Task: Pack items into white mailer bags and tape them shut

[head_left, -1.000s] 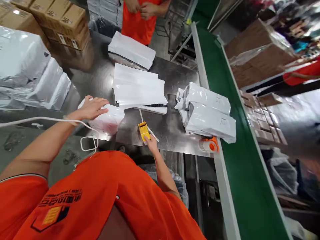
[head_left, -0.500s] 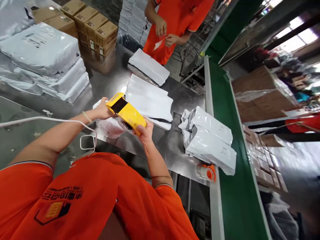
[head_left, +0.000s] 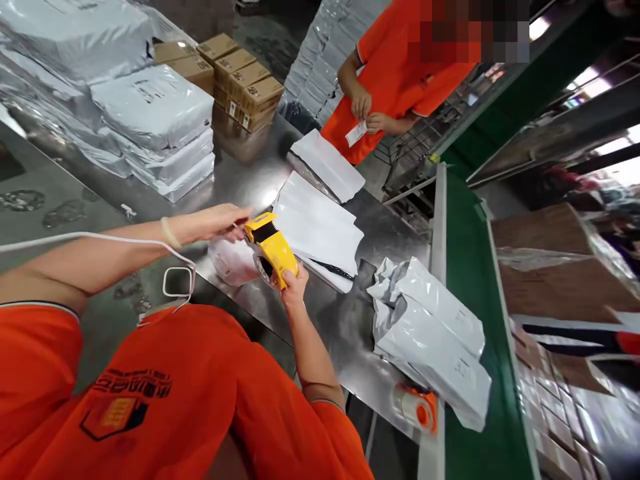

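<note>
My right hand (head_left: pixel 295 283) is closed around the lower end of a yellow tape dispenser (head_left: pixel 283 252), which has a dark band across it and a round opening in its side. My left hand (head_left: pixel 227 221) reaches to the dispenser's upper end with its fingers stretched out; whether they touch it, I cannot tell. Below that hand lies a wrapped white packet (head_left: pixel 233 260) at the table's near edge. White plastic mailer bags (head_left: pixel 315 217) are stacked just beyond the dispenser.
Wrapped white parcels (head_left: pixel 155 110) and brown cartons (head_left: pixel 247 80) stand at left. White packages (head_left: pixel 430 320) overhang the green conveyor (head_left: pixel 465 267). An orange tape dispenser (head_left: pixel 417 407) sits at the table corner. A co-worker (head_left: pixel 385 87) holds a small paper. A white cord (head_left: pixel 100 237) crosses my left arm.
My left hand has loosened from the dispenser's upper end, its fingers now straight. My right hand keeps hold of the dispenser, which has turned more upright. The view has shifted left.
</note>
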Motion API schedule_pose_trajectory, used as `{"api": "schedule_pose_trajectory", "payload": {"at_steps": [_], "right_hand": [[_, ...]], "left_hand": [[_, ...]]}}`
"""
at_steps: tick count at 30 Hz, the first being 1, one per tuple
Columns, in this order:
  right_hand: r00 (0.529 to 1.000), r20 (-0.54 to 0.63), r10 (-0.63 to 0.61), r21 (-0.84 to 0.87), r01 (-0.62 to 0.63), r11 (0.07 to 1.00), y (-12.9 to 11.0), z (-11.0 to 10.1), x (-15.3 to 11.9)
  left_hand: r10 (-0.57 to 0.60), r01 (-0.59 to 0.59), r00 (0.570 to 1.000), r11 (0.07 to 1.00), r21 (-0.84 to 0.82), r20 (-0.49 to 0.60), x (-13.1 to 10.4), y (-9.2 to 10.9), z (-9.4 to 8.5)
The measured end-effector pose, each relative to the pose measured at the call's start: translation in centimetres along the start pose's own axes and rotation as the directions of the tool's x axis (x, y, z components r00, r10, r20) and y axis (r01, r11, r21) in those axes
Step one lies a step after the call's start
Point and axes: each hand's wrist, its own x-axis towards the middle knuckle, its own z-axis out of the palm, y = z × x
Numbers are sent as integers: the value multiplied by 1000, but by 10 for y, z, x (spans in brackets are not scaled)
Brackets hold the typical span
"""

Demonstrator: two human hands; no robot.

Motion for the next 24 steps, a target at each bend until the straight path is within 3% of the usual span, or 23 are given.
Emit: {"api": "schedule_pose_trajectory", "payload": {"at_steps": [3,6,9,12,17,21,24], "right_hand": [[1000,24,-4,-19,4,1000,0,-2,0],[999,50,4,-40,-2,999,-1,-6,1],[995,95,33,-50,-28,998,-2,-14,3],[989,145,42,-45,-36,998,-4,-25,4],[979,197,51,-38,-44,998,-9,-34,7],[969,222,110,-86,-93,992,-16,-27,18],[963,210,167,-133,-141,981,-24,-18,28]], "left_hand": [[-137,164,981,962,-219,135,-5,0,18],[-144,163,985,958,-237,95,-4,0,30],[-112,109,994,973,-203,-1,1,-1,29],[-60,32,979,989,-148,-194,14,-2,7],[-88,43,895,993,-113,-437,41,-12,-51],[-136,94,874,989,-113,-466,54,-32,-76],[-160,132,881,987,-93,-445,56,-53,-72]]}}
